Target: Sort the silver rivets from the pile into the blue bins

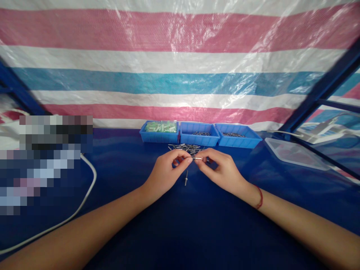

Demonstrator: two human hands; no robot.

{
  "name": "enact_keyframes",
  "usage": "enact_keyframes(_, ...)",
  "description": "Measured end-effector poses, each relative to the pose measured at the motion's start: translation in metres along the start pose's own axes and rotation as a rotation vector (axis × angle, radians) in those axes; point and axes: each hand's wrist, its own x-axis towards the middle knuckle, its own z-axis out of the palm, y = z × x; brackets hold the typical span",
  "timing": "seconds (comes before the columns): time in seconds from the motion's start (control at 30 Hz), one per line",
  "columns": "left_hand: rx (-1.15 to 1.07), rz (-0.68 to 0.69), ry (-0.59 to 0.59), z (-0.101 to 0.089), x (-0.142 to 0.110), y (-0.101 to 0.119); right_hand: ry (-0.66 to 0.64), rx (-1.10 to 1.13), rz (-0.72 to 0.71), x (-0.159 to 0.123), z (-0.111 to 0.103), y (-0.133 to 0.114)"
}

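My left hand (166, 166) and my right hand (221, 167) meet over the middle of the blue table. A slim silver blind rivet (198, 158) lies level between them. Its thin left end is pinched by my left fingertips, while my right thumb and fingers close on the thicker right end. Just below the hands, a single blind rivet (186, 179) rests on the table, pin pointing away from me. Behind my fingertips spreads a loose pile of rivets (185, 147), partly hidden by the hands.
Three blue bins stand in a row at the back: the left bin (159, 138) holds green-and-white pieces in clear plastic, the middle bin (199, 140) and right bin (239, 141) metal pins. A translucent lid (295, 153) lies right. A white cable (91, 180) curves at left.
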Motion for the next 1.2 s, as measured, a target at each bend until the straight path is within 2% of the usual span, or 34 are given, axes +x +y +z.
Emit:
enact_keyframes(0.43,0.006,0.088,-0.093,0.001,0.003,-0.002,0.07,-0.049,-0.207,0.0,-0.006,-0.007)
enact_keyframes(0.53,0.032,0.084,-0.117,0.002,0.003,-0.001,0.069,-0.057,-0.209,0.001,-0.006,-0.009)
enact_keyframes(0.63,0.048,0.037,-0.042,0.003,0.001,-0.001,0.074,-0.092,-0.147,0.004,-0.01,-0.006)
enact_keyframes(0.73,0.09,0.023,0.005,0.004,-0.001,-0.002,0.183,-0.177,-0.036,0.012,-0.023,0.008)
enact_keyframes(0.83,0.241,0.117,-0.15,0.005,-0.003,-0.003,0.364,-0.341,0.101,0.02,-0.046,0.035)
enact_keyframes(0.9,0.362,0.148,-0.252,0.007,-0.004,-0.003,0.428,-0.492,0.156,0.022,-0.061,0.058)
enact_keyframes(1.0,0.471,0.101,-0.271,0.01,-0.001,-0.003,0.31,-0.725,0.128,0.021,-0.074,0.088)
enact_keyframes(1.07,0.484,0.065,-0.248,0.011,0.002,-0.004,0.283,-0.775,0.15,0.019,-0.074,0.098)
enact_keyframes(1.13,0.464,0.041,-0.239,0.011,0.005,-0.004,0.274,-0.753,0.15,0.018,-0.068,0.096)
enact_keyframes(1.2,0.434,0.026,-0.24,0.01,0.008,-0.005,0.255,-0.694,0.1,0.019,-0.059,0.084)
